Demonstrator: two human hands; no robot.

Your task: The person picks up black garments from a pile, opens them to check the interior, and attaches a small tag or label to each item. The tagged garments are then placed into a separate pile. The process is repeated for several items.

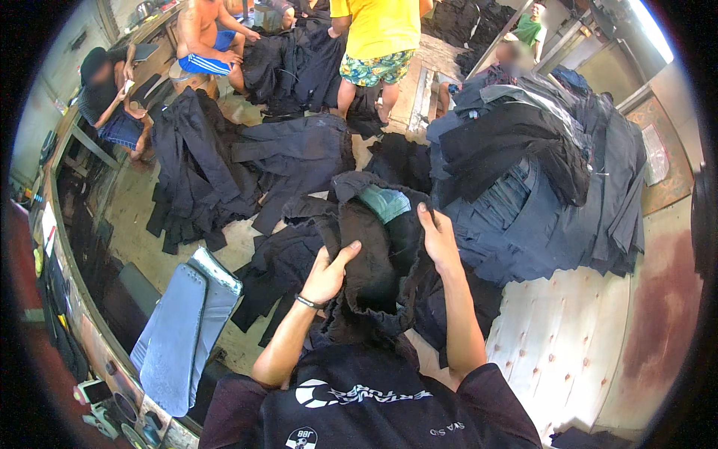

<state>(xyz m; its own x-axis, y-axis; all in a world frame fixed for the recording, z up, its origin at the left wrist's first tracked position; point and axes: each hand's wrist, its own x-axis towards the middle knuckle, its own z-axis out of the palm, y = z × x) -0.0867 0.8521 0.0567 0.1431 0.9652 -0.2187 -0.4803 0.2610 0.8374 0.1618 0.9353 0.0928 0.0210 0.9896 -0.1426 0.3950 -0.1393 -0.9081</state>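
A pair of black trousers [365,243] is stretched between my hands in front of my chest, its gathered waist opening facing up toward me. My left hand [327,275] grips the near left edge, thumb on top, a dark band around that wrist. My right hand [440,238] is closed on the right edge, with the thumb up and the other fingers mostly hidden by the cloth. A pale green patch of cloth [387,202] shows inside the far side of the opening. The lower part of the trousers hangs down and blends with dark cloth below.
Heaps of dark garments lie at the left [202,165] and high at the right [523,179]. A blue-grey padded board [176,337] leans at the near left. Quilted pale sheeting [553,344] covers the near right. Several people, one in a yellow shirt [378,30], are farther back.
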